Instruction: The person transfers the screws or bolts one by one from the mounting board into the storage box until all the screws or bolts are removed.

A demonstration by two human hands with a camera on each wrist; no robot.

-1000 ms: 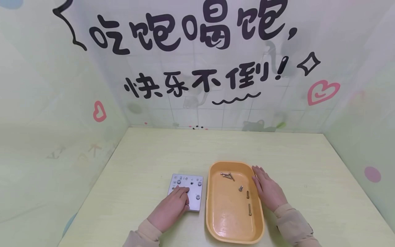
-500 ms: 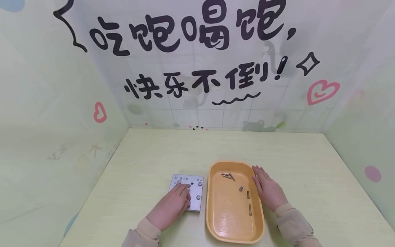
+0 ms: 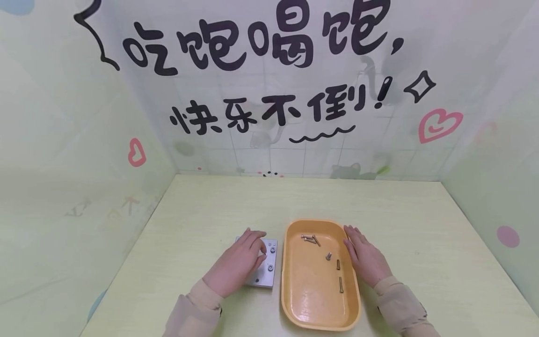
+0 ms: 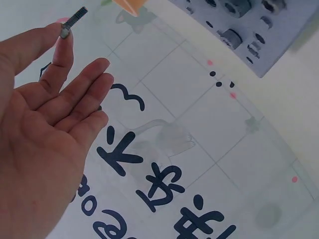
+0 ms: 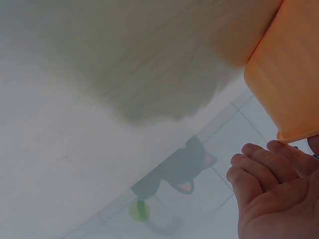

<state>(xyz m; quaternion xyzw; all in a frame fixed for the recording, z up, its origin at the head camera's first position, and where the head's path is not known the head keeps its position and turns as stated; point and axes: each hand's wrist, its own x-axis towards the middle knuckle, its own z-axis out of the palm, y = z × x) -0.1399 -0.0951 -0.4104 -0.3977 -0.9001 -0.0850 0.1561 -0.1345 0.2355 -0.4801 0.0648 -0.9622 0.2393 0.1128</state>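
Note:
My left hand [image 3: 239,260] hovers over the left part of a grey metal plate [image 3: 267,277]. Between thumb and index finger it pinches a small bolt [image 4: 76,21] by the head, threaded end pointing away from the fingers; the other fingers are loosely extended. Several socket-head bolts [image 3: 271,268] sit in the plate, and a dark hole [image 3: 257,280] shows near its front edge. The hand hides the plate's left side. Against the right side of an orange tray [image 3: 309,292] rests my right hand [image 3: 370,260], fingers straight along the outer wall, thumb at the rim.
Inside the tray lie several loose screws [image 3: 310,240] at the far end, plus a short bolt [image 3: 329,256] and two more screws [image 3: 341,285] along the right. The pale table [image 3: 219,201] meets a printed wall sheet [image 3: 265,159] at the back.
My left hand has risen from the plate's near part and moved forward, with a bolt now visible in its pinch. The dark hole near the front edge is uncovered. My right hand stays put.

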